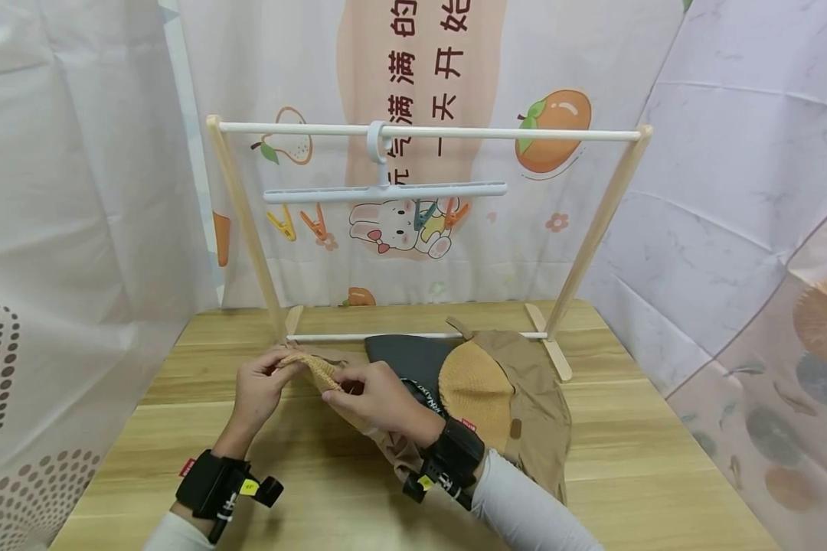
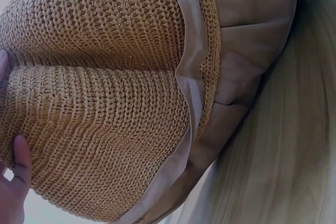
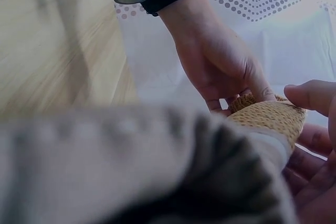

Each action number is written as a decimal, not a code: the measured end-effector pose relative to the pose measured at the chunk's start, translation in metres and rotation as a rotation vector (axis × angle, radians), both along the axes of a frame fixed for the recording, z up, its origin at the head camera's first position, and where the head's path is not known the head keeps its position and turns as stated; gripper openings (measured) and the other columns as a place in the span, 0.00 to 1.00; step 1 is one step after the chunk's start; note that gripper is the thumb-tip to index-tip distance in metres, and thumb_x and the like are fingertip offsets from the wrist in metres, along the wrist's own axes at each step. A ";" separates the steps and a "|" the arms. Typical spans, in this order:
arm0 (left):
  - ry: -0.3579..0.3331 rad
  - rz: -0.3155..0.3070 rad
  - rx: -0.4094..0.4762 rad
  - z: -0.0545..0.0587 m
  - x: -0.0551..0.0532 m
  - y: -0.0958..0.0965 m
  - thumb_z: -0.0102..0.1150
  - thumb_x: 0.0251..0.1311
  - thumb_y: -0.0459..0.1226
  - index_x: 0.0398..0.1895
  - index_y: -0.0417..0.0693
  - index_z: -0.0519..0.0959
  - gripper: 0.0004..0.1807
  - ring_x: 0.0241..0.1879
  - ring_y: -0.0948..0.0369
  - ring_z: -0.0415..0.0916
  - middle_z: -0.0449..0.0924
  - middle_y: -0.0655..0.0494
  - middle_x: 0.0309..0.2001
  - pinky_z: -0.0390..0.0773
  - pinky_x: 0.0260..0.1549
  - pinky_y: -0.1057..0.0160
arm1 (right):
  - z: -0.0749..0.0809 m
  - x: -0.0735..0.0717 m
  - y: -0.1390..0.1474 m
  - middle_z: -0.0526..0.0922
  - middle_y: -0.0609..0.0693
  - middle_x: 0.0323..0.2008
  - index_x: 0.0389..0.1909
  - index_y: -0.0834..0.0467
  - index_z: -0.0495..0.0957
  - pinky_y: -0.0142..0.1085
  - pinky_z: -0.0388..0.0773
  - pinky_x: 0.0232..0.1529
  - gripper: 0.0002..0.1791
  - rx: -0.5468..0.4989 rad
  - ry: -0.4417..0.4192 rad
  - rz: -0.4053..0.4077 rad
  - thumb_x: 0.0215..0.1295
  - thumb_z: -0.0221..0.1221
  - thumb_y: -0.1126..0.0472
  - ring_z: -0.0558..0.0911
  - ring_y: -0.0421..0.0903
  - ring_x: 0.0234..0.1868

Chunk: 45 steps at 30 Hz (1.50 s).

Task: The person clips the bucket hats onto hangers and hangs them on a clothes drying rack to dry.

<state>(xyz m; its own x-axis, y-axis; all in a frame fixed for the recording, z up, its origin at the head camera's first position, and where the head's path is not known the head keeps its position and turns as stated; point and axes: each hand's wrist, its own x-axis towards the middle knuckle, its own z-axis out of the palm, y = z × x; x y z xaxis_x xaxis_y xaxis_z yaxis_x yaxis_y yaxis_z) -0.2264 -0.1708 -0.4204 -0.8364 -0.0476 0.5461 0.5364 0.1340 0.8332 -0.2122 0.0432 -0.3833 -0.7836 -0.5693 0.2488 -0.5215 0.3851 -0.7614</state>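
Observation:
My left hand (image 1: pixel 260 389) pinches the edge of a mustard knit piece (image 1: pixel 315 369) between thumb and fingers, above the left part of the table. My right hand (image 1: pixel 382 394) pinches the same edge a little to the right. Up close in the left wrist view, the knit (image 2: pixel 105 98) has a crease across it, beige binding tape (image 2: pixel 190 40) and smooth tan cloth (image 2: pixel 252 24) beyond. In the right wrist view, blurred cloth (image 3: pixel 94 166) covers the lower left. Beside my right forearm lie a dark grey cap (image 1: pixel 406 356) with white lettering and a tan cloth hat (image 1: pixel 537 383) with a mustard knit part.
A wooden rack (image 1: pixel 596 229) with white rods stands behind the hats. From its top rod hangs a pale blue hanger (image 1: pixel 386 191) with several clips, among them a yellow clip (image 1: pixel 284 223) and an orange clip (image 1: pixel 315 222). Printed curtains (image 1: pixel 89 153) surround the wooden table (image 1: pixel 634 459).

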 end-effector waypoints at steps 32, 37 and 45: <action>0.085 0.077 0.012 0.022 -0.001 0.003 0.65 0.53 0.22 0.31 0.32 0.85 0.03 0.13 0.67 0.62 0.82 0.69 0.29 0.62 0.11 0.69 | 0.016 0.003 0.003 0.86 0.52 0.29 0.42 0.58 0.85 0.24 0.76 0.27 0.10 -0.017 0.027 0.016 0.65 0.63 0.57 0.76 0.30 0.24; 0.114 0.097 0.005 0.025 -0.001 0.003 0.65 0.52 0.21 0.31 0.31 0.85 0.04 0.24 0.71 0.72 0.83 0.71 0.31 0.68 0.18 0.75 | 0.018 0.004 0.002 0.86 0.52 0.28 0.41 0.59 0.85 0.23 0.75 0.27 0.10 -0.021 0.057 0.017 0.65 0.63 0.58 0.75 0.28 0.24; 0.108 0.104 0.005 0.034 0.002 0.004 0.65 0.51 0.20 0.31 0.29 0.84 0.04 0.33 0.72 0.78 0.83 0.72 0.31 0.75 0.28 0.77 | 0.021 0.004 0.000 0.86 0.51 0.28 0.40 0.59 0.85 0.23 0.75 0.28 0.09 -0.040 0.058 0.030 0.65 0.63 0.58 0.75 0.28 0.24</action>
